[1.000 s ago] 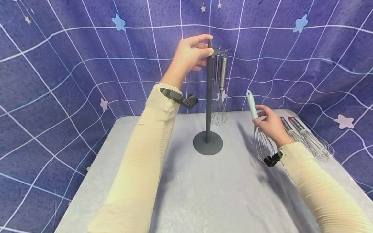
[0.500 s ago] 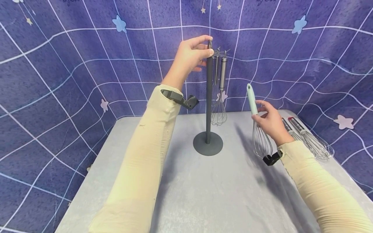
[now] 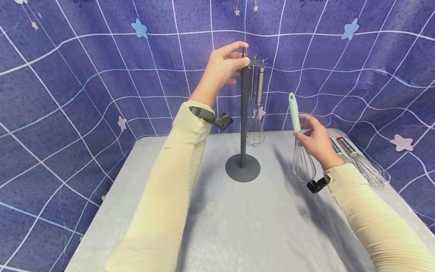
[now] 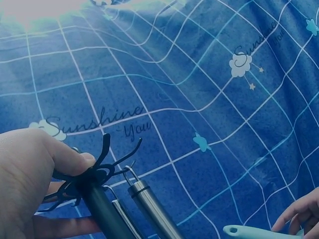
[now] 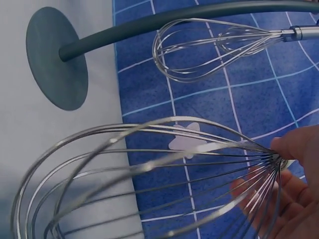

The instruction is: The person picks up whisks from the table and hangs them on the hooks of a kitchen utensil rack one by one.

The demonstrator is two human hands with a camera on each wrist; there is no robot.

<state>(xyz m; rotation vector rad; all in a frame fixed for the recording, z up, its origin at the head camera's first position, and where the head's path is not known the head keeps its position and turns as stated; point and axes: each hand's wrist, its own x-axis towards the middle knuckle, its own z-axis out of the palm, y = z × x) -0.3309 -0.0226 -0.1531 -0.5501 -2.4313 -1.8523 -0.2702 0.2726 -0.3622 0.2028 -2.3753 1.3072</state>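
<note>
My left hand grips the top of a dark grey utensil stand, thumb and fingers around its hook ring. In the left wrist view, curved hooks stick out beside the fingers. Two steel-handled whisks hang from the ring; the nearer whisk partly covers the other. To the right of the stand, my right hand pinches a whisk at the lower end of its mint green handle. That whisk stands nearly upright, handle up. Its wire loops fill the lower part of the right wrist view.
Two more whisks with metal handles lie on the grey table at the right, partly behind my right hand. The stand's round base sits near the table's middle. A blue patterned curtain surrounds the back and sides.
My right hand has raised the mint-handled whisk slightly and moved it a little to the left, its wires swinging more upright. The left hand stays on the stand's top.
</note>
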